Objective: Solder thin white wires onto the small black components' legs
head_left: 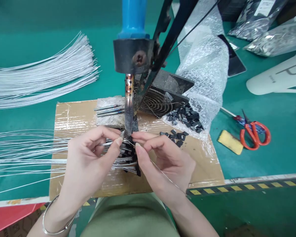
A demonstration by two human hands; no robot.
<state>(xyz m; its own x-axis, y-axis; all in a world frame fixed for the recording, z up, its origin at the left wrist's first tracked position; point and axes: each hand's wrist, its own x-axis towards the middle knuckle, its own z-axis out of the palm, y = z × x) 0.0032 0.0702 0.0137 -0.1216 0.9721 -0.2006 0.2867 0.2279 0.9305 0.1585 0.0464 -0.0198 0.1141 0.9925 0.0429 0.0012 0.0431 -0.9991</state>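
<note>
My left hand (93, 154) pinches a thin white wire (27, 154) between thumb and forefinger, its end just under the tip of the soldering iron (129, 102). My right hand (162, 158) pinches a thin strand of solder wire (167, 179) and brings it to the same tip from the right. The iron hangs point down from a blue-handled clamp (133, 56). Beneath my fingers lies a pile of finished wires with small black parts (128, 159) on their ends, on a taped cardboard sheet (71, 118).
Loose black parts (185, 117) spill from bubble wrap (204, 65) to the right. A small fan (160, 98) sits behind the iron. White wire bundles (44, 75) fan out on the left. Orange scissors (255, 131) and a yellow sponge (230, 142) lie at right, by silver bags (273, 36).
</note>
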